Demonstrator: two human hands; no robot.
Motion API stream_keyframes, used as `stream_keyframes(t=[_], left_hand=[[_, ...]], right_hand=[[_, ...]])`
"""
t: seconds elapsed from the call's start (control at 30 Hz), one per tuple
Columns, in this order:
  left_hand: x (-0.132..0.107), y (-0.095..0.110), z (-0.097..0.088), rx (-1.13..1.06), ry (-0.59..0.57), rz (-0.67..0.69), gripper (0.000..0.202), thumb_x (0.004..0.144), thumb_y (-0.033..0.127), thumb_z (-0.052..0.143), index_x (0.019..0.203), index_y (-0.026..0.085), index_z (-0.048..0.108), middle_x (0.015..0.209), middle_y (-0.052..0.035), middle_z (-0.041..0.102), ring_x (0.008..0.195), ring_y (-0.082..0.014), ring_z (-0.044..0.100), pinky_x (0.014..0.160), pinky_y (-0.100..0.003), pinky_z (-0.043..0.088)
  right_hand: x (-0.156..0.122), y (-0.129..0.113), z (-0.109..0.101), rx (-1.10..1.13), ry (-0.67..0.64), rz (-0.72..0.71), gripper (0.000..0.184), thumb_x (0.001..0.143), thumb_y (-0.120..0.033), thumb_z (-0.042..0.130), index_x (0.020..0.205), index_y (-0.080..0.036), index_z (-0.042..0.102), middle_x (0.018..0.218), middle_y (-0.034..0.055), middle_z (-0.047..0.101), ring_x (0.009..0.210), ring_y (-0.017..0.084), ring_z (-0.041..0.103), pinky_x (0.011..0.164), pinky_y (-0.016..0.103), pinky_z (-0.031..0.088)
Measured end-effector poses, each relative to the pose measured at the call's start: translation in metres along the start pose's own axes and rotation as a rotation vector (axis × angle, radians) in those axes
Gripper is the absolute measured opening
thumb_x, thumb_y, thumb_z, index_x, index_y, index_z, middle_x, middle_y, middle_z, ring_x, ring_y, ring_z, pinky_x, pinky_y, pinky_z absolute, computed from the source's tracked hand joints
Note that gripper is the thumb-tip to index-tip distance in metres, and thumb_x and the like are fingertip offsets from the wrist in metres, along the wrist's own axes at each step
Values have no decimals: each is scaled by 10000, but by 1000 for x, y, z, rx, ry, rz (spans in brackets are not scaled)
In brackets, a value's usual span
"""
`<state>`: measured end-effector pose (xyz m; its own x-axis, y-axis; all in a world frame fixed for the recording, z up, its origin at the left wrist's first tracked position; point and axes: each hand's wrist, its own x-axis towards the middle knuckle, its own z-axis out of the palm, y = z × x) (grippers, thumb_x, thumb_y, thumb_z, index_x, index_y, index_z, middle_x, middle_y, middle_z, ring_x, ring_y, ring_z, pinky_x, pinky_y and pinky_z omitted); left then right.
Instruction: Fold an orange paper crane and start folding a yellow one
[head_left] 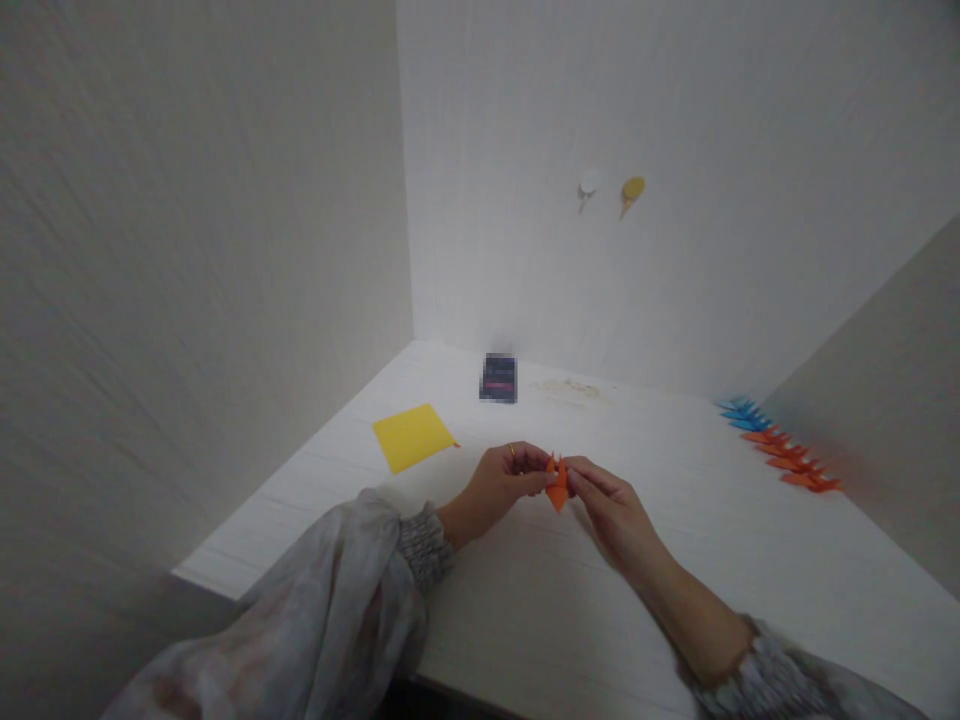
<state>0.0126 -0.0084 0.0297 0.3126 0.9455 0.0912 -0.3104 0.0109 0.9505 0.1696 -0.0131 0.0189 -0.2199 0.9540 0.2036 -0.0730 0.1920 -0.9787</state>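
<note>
A small folded orange paper piece (557,487) is held just above the white table (675,560), pinched from both sides. My left hand (501,485), with a ring on one finger, grips its left edge with closed fingers. My right hand (609,505) pinches its right edge with thumb and fingertips. Both forearms reach in from the lower edge of the view in light patterned sleeves.
A stack of yellow square paper (413,436) lies to the left of my hands. A small dark blurred object (499,378) stands near the back wall. A row of folded blue and orange paper figures (780,448) lines the right side. Two small hooks (611,190) hang on the wall.
</note>
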Motion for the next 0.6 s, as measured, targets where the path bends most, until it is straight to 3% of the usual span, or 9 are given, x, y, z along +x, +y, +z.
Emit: stream_keyframes(t=[0.23, 0.43, 0.6], left_hand=[[2, -3, -2, 67, 74, 44, 229, 587, 277, 684, 722, 125, 579, 669, -7, 601, 582, -84, 520, 586, -223, 402], [3, -5, -4, 94, 122, 85, 227, 607, 278, 668, 753, 131, 575, 734, -26, 611, 665, -115, 552, 665, -260, 432], [3, -3, -3, 92, 119, 74, 190, 621, 242, 653, 750, 126, 577, 685, -9, 591, 583, -79, 506, 568, -209, 395]], right_hand=[[1, 2, -1, -20, 41, 37, 158, 700, -312, 601, 820, -221, 649, 816, 28, 599, 729, 155, 498, 651, 263, 386], [3, 14, -1, 47, 55, 132, 220, 601, -256, 683, 812, -216, 635, 640, 3, 587, 585, 134, 507, 537, 262, 388], [2, 10, 1, 84, 26, 127, 223, 608, -215, 674, 827, -206, 631, 616, -12, 575, 540, 107, 498, 533, 254, 399]])
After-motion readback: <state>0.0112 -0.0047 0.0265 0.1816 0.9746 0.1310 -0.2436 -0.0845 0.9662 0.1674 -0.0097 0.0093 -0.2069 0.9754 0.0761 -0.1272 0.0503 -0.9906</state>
